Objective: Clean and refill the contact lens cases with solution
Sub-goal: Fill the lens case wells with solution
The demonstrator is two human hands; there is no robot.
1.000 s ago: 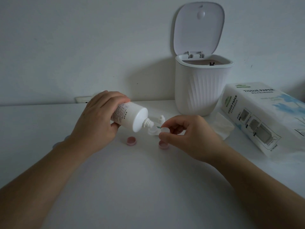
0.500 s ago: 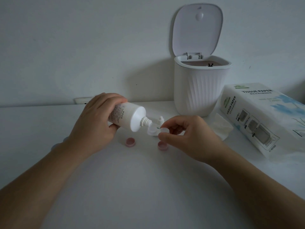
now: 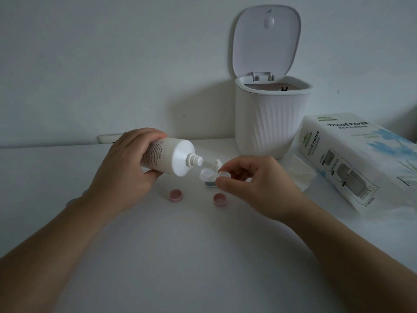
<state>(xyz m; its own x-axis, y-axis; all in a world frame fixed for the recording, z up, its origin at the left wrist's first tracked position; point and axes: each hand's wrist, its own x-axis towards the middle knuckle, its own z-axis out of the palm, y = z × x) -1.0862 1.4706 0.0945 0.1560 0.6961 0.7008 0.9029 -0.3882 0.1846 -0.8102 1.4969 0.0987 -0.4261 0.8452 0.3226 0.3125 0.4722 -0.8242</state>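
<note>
A left hand (image 3: 126,168) grips a white solution bottle (image 3: 168,155), tipped nozzle-down toward a white lens case (image 3: 207,173) pinched in the right hand (image 3: 255,184) above the table (image 3: 203,256). Two pink caps (image 3: 175,195) lie open-side up (contents indiscernible). Behind, an open-lidded bin (image 3: 270,123).

A white ribbed bin (image 3: 270,123) is seen standing on the white counter (image 3: 191,256) against the wall, its hinged lid (image 3: 266,41) raised upright. Just to the right of the bin, a pack marked "TISSUE PAPER" (image 3: 352,159) is laid flat. A loose white tissue (image 3: 301,175) is spread between the bin's foot and the pack.
</note>
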